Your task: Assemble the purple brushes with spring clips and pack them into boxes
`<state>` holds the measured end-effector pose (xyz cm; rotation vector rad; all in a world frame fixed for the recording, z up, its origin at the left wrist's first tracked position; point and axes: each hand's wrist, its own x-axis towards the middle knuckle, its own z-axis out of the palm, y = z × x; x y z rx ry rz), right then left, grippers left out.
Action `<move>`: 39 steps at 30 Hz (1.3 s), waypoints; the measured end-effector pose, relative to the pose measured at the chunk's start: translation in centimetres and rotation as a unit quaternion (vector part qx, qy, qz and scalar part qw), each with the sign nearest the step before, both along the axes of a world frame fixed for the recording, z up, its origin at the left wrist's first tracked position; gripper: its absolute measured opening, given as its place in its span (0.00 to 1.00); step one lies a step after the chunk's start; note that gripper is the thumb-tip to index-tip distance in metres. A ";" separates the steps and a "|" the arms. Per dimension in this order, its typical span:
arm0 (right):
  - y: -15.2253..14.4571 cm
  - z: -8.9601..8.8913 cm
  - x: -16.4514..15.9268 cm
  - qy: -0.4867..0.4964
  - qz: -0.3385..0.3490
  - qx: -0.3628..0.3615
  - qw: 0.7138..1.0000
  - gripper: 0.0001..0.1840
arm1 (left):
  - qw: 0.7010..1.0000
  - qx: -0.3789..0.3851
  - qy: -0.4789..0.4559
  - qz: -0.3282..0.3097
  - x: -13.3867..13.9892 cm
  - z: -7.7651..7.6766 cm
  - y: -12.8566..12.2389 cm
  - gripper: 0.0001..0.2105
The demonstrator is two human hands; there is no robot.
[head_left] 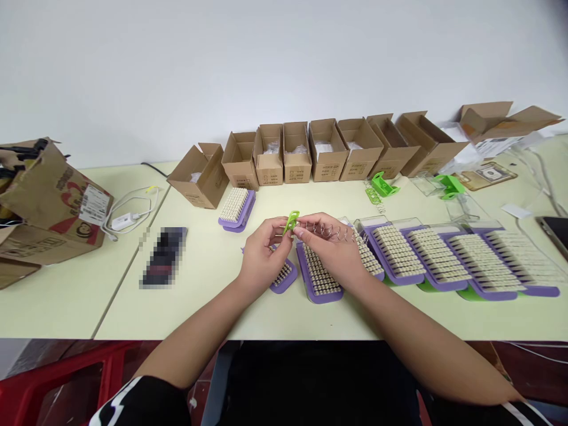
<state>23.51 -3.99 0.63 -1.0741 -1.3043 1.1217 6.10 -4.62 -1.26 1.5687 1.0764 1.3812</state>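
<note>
"What's in those fingers?"

"A small green plastic clip (pixel 291 220), glossy and pierced, mid-frame. The left hand (pixel 265 254) has it pinched tight between thumb and fingers, its long axis tilted, top leaning right."

"And the wire?"

"A thin, shiny coil spring (pixel 326 229). It runs rightward from the clip, nearly level, above the right hand (pixel 335 251), which is the nearer one. Those fingertips look closed on its near end, right beside the clip; the exact contact is hidden."

"Underneath?"

"A smooth purple base (pixel 326 299), round-cornered, set with rows of pale, knobbly pegs. Matte cardboard boxes (pixel 296 174) stand upper centre."
</note>
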 end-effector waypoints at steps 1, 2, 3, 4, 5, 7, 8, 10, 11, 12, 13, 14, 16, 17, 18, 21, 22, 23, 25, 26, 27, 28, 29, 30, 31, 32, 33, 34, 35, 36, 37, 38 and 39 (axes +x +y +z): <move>0.1 -0.1 0.0 0.006 0.001 -0.004 1.000 0.12 | 1.000 0.000 0.003 -0.004 0.0 0.0 0.0 0.10; 0.1 -0.1 -0.1 0.011 0.001 -0.006 1.000 0.12 | 1.000 -0.002 0.005 -0.008 0.0 0.0 0.0 0.10; 0.2 -0.2 -0.1 0.015 0.001 -0.007 1.000 0.12 | 1.000 -0.003 0.006 -0.010 0.0 0.0 0.0 0.10; 0.3 -0.3 -0.1 0.019 0.002 -0.007 1.000 0.13 | 1.000 -0.005 0.009 -0.010 0.0 -0.1 0.0 0.10; 0.3 -0.3 -0.1 0.024 0.002 -0.009 1.000 0.13 | 1.000 -0.006 0.013 -0.010 0.0 -0.1 0.0 0.11; 0.4 -0.4 -0.2 0.031 0.004 -0.015 0.999 0.14 | 1.000 -0.003 0.024 -0.005 0.0 -0.1 0.1 0.10; 0.4 -0.4 -0.2 0.033 0.006 -0.018 0.999 0.14 | 1.000 0.000 0.030 -0.003 0.0 -0.1 0.1 0.10; 0.4 -0.4 -0.2 0.030 0.008 -0.019 0.999 0.13 | 0.999 0.004 0.035 0.003 -0.2 -0.2 0.2 0.09; 0.3 -0.4 -0.2 0.024 0.007 -0.015 1.000 0.13 | 0.999 0.003 0.033 0.005 -0.2 -0.3 0.3 0.09; 0.3 -0.3 -0.1 0.016 0.007 -0.009 1.000 0.12 | 1.000 0.001 0.028 0.006 -0.3 -0.4 0.4 0.08; 0.2 -0.3 -0.1 0.008 0.005 -0.002 1.000 0.11 | 1.000 -0.002 0.022 0.005 -0.3 -0.4 0.4 0.08; 0.2 -0.2 -0.1 -0.002 0.005 0.004 1.000 0.10 | 1.000 -0.005 0.016 0.003 -0.4 -0.5 0.4 0.08; 0.0 -0.2 0.0 -0.023 0.006 0.015 1.000 0.10 | 1.000 -0.010 0.010 -0.001 -0.4 -0.6 0.5 0.09; 0.0 -0.2 0.1 -0.033 0.007 0.019 0.999 0.10 | 1.000 -0.010 0.009 -0.001 -0.4 -0.6 0.5 0.09; 0.0 -0.2 0.1 -0.044 0.008 0.023 0.999 0.11 | 1.000 -0.012 0.007 -0.002 -0.3 -0.5 0.5 0.09; 0.1 -0.5 0.4 -0.080 0.029 0.036 0.996 0.15 | 1.000 -0.023 -0.016 -0.003 -0.3 -0.2 0.7 0.10; 0.2 -0.6 0.6 -0.094 0.049 0.042 0.993 0.18 | 0.999 -0.032 -0.031 -0.002 -0.3 -0.1 0.9 0.11; 0.4 -0.8 0.8 -0.108 0.074 0.048 0.990 0.22 | 0.998 -0.046 -0.050 -0.004 -0.4 0.1 1.0 0.12; 0.6 -0.9 1.2 -0.130 0.116 0.056 0.983 0.31 | 0.993 -0.077 -0.088 -0.016 -0.6 0.4 1.4 0.15; 0.7 -0.9 1.3 -0.136 0.124 0.056 0.981 0.34 | 0.990 -0.092 -0.104 -0.028 -0.8 0.4 1.5 0.17; 0.8 -0.8 1.5 -0.136 0.125 0.053 0.981 0.36 | 0.987 -0.105 -0.117 -0.042 -0.9 0.5 1.7 0.18; 0.8 -0.7 1.6 -0.128 0.126 0.050 0.982 0.35 | 0.984 -0.115 -0.127 -0.057 -1.0 0.5 1.7 0.18; 0.9 -0.5 1.7 -0.118 0.131 0.046 0.983 0.31 | 0.981 -0.123 -0.133 -0.071 -1.1 0.5 1.8 0.19; 0.9 -0.3 1.7 -0.107 0.139 0.044 0.983 0.26 | 0.978 -0.130 -0.136 -0.085 -1.1 0.5 1.8 0.20; 0.9 -0.1 1.8 -0.100 0.147 0.044 0.983 0.20 | 0.977 -0.137 -0.134 -0.096 -1.1 0.4 1.8 0.20; 0.9 0.2 1.8 -0.095 0.152 0.045 0.983 0.15 | 0.976 -0.142 -0.131 -0.102 -1.1 0.4 1.7 0.20; 0.8 0.3 1.8 -0.094 0.151 0.044 0.983 0.11 | 0.976 -0.146 -0.127 -0.103 -1.0 0.4 1.6 0.20; 0.8 0.4 1.8 -0.096 0.146 0.042 0.984 0.09 | 0.976 -0.150 -0.123 -0.103 -1.0 0.5 1.6 0.20; 0.8 0.5 1.8 -0.096 0.140 0.037 0.985 0.07 | 0.976 -0.152 -0.120 -0.103 -0.9 0.6 1.5 0.20; 0.7 0.5 1.8 -0.096 0.137 0.030 0.985 0.06 | 0.976 -0.153 -0.117 -0.105 -0.9 0.6 1.4 0.20; 0.7 0.4 1.8 -0.093 0.137 0.021 0.986 0.04 | 0.976 -0.153 -0.113 -0.109 -0.9 0.7 1.3 0.19; 0.7 0.3 1.8 -0.086 0.140 0.010 0.986 0.03 | 0.976 -0.151 -0.108 -0.112 -0.8 0.8 1.3 0.19; 0.7 0.2 1.8 -0.075 0.142 -0.002 0.987 0.03 | 0.978 -0.147 -0.100 -0.111 -0.8 0.8 1.2 0.18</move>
